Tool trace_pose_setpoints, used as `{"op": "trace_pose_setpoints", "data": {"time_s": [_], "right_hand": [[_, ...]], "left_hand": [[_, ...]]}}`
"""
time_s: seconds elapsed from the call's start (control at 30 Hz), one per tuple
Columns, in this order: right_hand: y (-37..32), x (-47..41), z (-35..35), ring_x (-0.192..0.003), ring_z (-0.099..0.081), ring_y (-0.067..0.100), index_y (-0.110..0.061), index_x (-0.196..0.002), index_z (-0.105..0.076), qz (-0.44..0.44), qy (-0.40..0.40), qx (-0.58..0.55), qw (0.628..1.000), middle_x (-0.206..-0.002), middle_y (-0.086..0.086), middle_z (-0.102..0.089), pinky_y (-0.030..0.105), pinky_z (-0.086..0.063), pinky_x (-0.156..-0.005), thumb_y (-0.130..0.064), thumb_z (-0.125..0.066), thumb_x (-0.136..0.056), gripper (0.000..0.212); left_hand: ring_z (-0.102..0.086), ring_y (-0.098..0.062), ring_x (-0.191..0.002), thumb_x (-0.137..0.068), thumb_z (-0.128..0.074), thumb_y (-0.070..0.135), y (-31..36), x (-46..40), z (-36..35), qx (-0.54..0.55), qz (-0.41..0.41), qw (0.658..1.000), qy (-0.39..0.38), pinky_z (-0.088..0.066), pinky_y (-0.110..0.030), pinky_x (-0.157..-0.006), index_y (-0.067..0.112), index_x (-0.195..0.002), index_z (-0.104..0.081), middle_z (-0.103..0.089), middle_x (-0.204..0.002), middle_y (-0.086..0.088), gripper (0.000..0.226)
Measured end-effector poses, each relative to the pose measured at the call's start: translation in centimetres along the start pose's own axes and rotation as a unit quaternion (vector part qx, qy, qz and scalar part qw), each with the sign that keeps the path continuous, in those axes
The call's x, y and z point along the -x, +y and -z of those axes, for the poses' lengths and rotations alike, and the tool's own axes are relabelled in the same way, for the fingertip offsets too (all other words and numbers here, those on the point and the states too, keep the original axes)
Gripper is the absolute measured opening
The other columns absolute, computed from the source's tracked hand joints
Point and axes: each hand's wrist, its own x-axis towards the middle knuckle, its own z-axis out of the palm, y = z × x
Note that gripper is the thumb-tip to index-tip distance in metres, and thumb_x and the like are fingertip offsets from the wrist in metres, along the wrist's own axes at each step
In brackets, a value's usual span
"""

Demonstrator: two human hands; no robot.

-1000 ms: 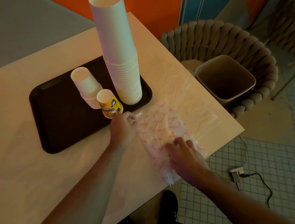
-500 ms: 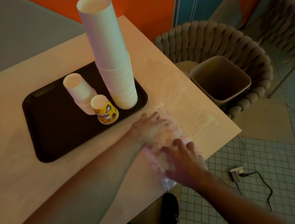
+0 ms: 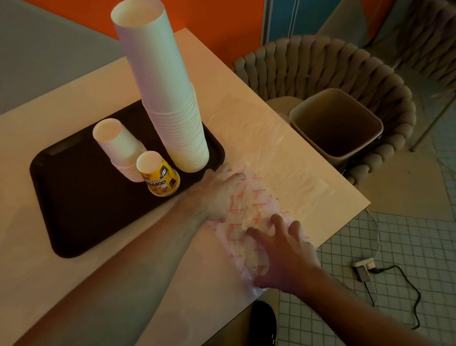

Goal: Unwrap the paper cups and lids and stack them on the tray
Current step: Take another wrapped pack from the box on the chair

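A: Cups are standing upside down in a tall stack at the tray's 2 o'clock corner, rims down, probably so they stay steady.

B: And the hands?

A: Both are lying on the red-printed wrapper at the tabletop's 4 o'clock edge. Left hand is pressing flat, fingers straight; right hand is spreading its fingers wide, seemingly smoothing the plastic.

B: Any lids?

A: None visible from the head view.
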Motion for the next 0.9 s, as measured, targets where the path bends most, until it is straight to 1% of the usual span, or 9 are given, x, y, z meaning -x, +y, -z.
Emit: {"op": "trace_pose_setpoints", "data": {"time_s": [0.03, 0.1, 0.17, 0.3, 0.4, 0.5, 0.63, 0.77, 0.9], "right_hand": [[0.0, 0.1, -0.1, -0.127, -0.026, 0.032, -0.051, -0.146, -0.023, 0.004, 0.002, 0.001, 1.0, -0.147, 0.002, -0.015, 0.048, -0.055, -0.088, -0.071, -0.074, -0.066, 0.096], [0.1, 0.2, -0.2, -0.128, -0.025, 0.031, -0.05, -0.146, -0.023, 0.011, 0.011, 0.007, 1.0, -0.147, 0.0, -0.014, 0.051, -0.054, -0.09, -0.072, -0.072, -0.067, 0.096], [0.2, 0.4, -0.2, -0.128, -0.026, 0.029, -0.049, -0.146, -0.023, 0.013, 0.016, 0.013, 1.0, -0.146, -0.001, -0.015, 0.05, -0.052, -0.093, -0.072, -0.071, -0.067, 0.095], [0.4, 0.6, -0.1, -0.123, -0.03, 0.027, -0.048, -0.146, -0.024, 0.013, 0.029, -0.009, 0.999, -0.143, -0.002, -0.018, 0.046, -0.052, -0.092, -0.066, -0.071, -0.069, 0.092], [0.4, 0.6, -0.2, -0.12, -0.035, 0.026, -0.044, -0.145, -0.028, 0.013, 0.027, -0.03, 0.999, -0.141, -0.002, -0.023, 0.044, -0.051, -0.093, -0.061, -0.067, -0.077, 0.081], [0.5, 0.6, -0.5, -0.121, -0.039, 0.025, -0.04, -0.146, -0.034, 0.019, 0.027, -0.04, 0.999, -0.143, -0.001, -0.028, 0.041, -0.05, -0.093, -0.056, -0.061, -0.087, 0.066], [0.6, 0.6, -0.5, -0.123, -0.044, 0.025, -0.038, -0.149, -0.033, 0.027, 0.028, -0.049, 0.998, -0.145, 0.0, -0.03, 0.041, -0.052, -0.093, -0.05, -0.056, -0.095, 0.06], [0.5, 0.7, -0.2, -0.119, -0.046, 0.023, -0.036, -0.148, -0.036, 0.026, 0.04, -0.061, 0.997, -0.142, 0.0, -0.033, 0.041, -0.054, -0.089, -0.044, -0.055, -0.097, 0.055], [0.4, 0.7, 0.2, -0.12, -0.046, 0.023, -0.032, -0.149, -0.038, 0.029, 0.037, -0.053, 0.998, -0.143, 0.001, -0.035, 0.04, -0.054, -0.091, -0.041, -0.054, -0.098, 0.054]], "left_hand": [[-0.039, -0.024, -0.112, -0.08, -0.065, 0.013, 0.2, 0.0, 0.2, -0.006, 0.006, 1.0, -0.006, -0.049, -0.041, -0.075, 0.033, -0.141, -0.04, -0.03, -0.137, 0.004, 0.069], [-0.041, -0.025, -0.111, -0.082, -0.063, 0.01, 0.5, -0.2, 0.3, -0.007, 0.018, 1.0, 0.003, -0.048, -0.043, -0.08, 0.027, -0.132, -0.049, -0.036, -0.132, 0.0, 0.054], [-0.045, -0.025, -0.109, -0.086, -0.06, 0.012, 1.2, -0.2, 0.4, -0.004, 0.009, 1.0, -0.002, -0.049, -0.042, -0.081, 0.023, -0.126, -0.055, -0.042, -0.126, -0.001, 0.042], [-0.046, -0.026, -0.116, -0.089, -0.056, 0.018, 2.1, -0.3, 0.0, 0.023, 0.026, 0.997, -0.065, -0.05, -0.047, -0.091, 0.025, -0.136, -0.051, -0.043, -0.131, -0.001, 0.047], [-0.046, -0.027, -0.117, -0.087, -0.057, 0.016, 2.2, -0.4, 0.1, 0.023, 0.032, 0.997, -0.073, -0.047, -0.048, -0.096, 0.027, -0.139, -0.048, -0.042, -0.134, -0.001, 0.054], [-0.046, -0.03, -0.119, -0.091, -0.053, 0.017, 2.2, -0.4, 0.2, 0.02, 0.034, 0.996, -0.076, -0.045, -0.048, -0.098, 0.027, -0.142, -0.048, -0.042, -0.137, -0.004, 0.052], [-0.045, -0.029, -0.119, -0.1, -0.045, 0.021, 2.4, -0.2, 0.3, 0.031, 0.035, 0.998, -0.051, -0.042, -0.043, -0.094, 0.023, -0.141, -0.05, -0.043, -0.133, -0.006, 0.042], [-0.045, -0.028, -0.116, -0.103, -0.045, 0.021, 2.6, -0.1, 0.4, 0.055, 0.04, 0.997, -0.02, -0.038, -0.039, -0.087, 0.021, -0.136, -0.053, -0.042, -0.126, -0.006, 0.035], [-0.049, -0.028, -0.112, -0.099, -0.05, 0.017, 2.5, 0.3, 0.5, 0.072, 0.057, 0.996, -0.006, -0.046, -0.042, -0.09, 0.023, -0.134, -0.055, -0.043, -0.122, -0.004, 0.036]]}}
